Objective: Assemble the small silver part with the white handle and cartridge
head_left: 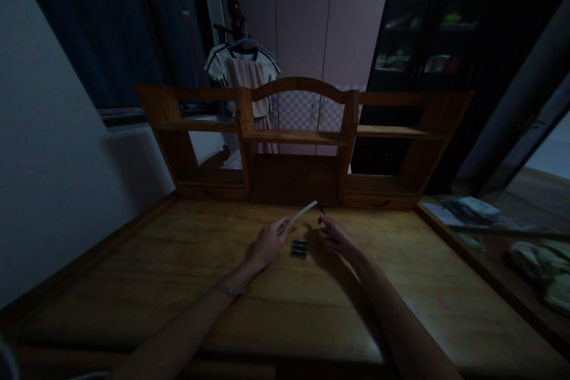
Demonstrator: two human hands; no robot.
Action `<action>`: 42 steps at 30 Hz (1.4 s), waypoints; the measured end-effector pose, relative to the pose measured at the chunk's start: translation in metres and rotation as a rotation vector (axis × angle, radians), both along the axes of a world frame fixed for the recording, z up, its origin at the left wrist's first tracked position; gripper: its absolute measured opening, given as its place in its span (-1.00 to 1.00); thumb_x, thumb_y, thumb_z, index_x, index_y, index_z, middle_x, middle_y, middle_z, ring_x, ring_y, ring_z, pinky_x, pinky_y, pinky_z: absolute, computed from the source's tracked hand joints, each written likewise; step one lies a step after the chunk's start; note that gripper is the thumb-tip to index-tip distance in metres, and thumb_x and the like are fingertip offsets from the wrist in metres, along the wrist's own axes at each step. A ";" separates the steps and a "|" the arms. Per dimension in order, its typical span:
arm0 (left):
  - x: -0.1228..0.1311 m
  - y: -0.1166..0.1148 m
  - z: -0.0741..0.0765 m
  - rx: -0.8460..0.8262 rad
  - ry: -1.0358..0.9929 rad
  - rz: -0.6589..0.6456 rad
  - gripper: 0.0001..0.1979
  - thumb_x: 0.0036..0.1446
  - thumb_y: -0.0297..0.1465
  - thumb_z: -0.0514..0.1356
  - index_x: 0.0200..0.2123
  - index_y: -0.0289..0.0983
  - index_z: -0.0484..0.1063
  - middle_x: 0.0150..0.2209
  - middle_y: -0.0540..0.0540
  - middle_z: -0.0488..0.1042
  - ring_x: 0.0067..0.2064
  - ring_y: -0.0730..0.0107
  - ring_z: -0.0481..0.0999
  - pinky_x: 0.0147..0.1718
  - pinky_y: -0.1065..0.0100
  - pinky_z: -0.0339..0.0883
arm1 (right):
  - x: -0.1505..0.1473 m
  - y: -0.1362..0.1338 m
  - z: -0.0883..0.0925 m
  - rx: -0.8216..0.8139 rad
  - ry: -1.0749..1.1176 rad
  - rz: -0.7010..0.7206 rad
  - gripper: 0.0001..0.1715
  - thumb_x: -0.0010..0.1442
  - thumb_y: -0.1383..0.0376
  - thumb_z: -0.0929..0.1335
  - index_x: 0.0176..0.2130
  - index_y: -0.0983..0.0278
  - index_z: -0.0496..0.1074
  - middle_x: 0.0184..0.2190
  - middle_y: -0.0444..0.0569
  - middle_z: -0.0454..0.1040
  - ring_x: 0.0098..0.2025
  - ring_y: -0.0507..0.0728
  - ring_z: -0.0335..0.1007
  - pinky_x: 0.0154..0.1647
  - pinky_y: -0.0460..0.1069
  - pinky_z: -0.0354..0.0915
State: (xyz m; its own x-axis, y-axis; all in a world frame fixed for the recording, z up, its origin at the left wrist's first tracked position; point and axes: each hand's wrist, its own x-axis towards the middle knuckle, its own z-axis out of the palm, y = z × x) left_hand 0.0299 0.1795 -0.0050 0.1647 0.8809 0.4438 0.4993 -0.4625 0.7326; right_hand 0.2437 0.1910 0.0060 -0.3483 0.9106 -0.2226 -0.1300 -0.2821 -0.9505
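My left hand is closed around the lower end of a slender, pale, slightly curved stick. Its far tip points up and to the right, close to the dark tool. In my right hand is a dark thin-handled tool with a small black crosswise head, much like a razor. My fingers hide most of its handle. Between and just below both hands, a small dark pack with several rows lies flat on the wooden desk. Neither hand touches it.
A wooden shelf unit stands along the desk's back edge. On the left is a white wall. Beyond the desk's right edge lie a bundle of cloth and some plastic-wrapped items. Clothes hang behind the shelves.
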 end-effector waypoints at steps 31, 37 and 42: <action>-0.003 0.008 -0.003 0.003 -0.049 -0.006 -0.65 0.20 -0.16 0.01 -0.18 -0.25 0.46 -0.25 -0.08 0.52 -0.22 0.30 0.50 -0.20 0.37 0.32 | 0.000 0.005 0.003 0.134 -0.078 -0.020 -0.48 0.08 -0.03 0.29 -0.15 0.32 0.35 -0.76 -0.36 -0.13 -0.78 -0.10 -0.31 -0.81 -0.18 -0.29; -0.001 0.006 -0.001 -0.001 -0.051 0.013 -0.65 0.19 -0.16 0.02 -0.18 -0.23 0.47 -0.25 -0.06 0.53 -0.22 0.30 0.50 -0.21 0.39 0.32 | 0.007 0.001 0.009 0.145 0.092 -0.024 -0.47 0.14 -0.05 0.23 -0.12 0.31 0.34 -0.73 -0.35 -0.17 -0.76 -0.09 -0.34 -0.78 -0.16 -0.19; 0.000 0.005 -0.001 0.017 -0.086 0.002 -0.65 0.19 -0.16 0.03 -0.15 -0.25 0.45 -0.21 -0.06 0.52 -0.18 0.31 0.49 -0.20 0.40 0.32 | 0.006 -0.001 0.005 0.104 0.041 0.067 -0.50 0.16 -0.04 0.22 -0.16 0.30 0.35 -0.70 -0.33 -0.17 -0.75 -0.10 -0.34 -0.78 -0.16 -0.23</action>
